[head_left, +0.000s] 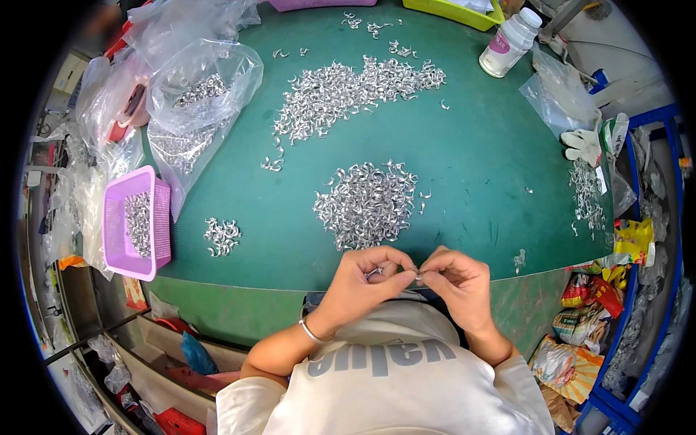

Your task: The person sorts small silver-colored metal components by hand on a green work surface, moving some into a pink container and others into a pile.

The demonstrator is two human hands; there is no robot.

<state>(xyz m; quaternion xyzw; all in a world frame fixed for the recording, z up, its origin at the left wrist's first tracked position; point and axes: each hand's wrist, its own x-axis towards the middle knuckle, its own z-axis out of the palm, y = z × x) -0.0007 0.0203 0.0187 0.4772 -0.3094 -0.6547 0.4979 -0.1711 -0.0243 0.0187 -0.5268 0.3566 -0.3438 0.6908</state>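
At the near edge of the green table, my left hand and my right hand meet fingertip to fingertip. Between them is a small silver curved metal piece, mostly covered by the fingers. Another silver metal piece shows inside the curled fingers of my left hand. Both hands are closed in a pinch. Just beyond them lies a dense pile of small curved silver metal pieces. A smaller heap of similar pieces sits to the left, and a wide spread of them lies farther back.
A purple basket holding metal pieces stands at the left edge, beside a clear plastic bag of more. A white bottle stands at the far right. A white glove and scattered pieces lie along the right edge.
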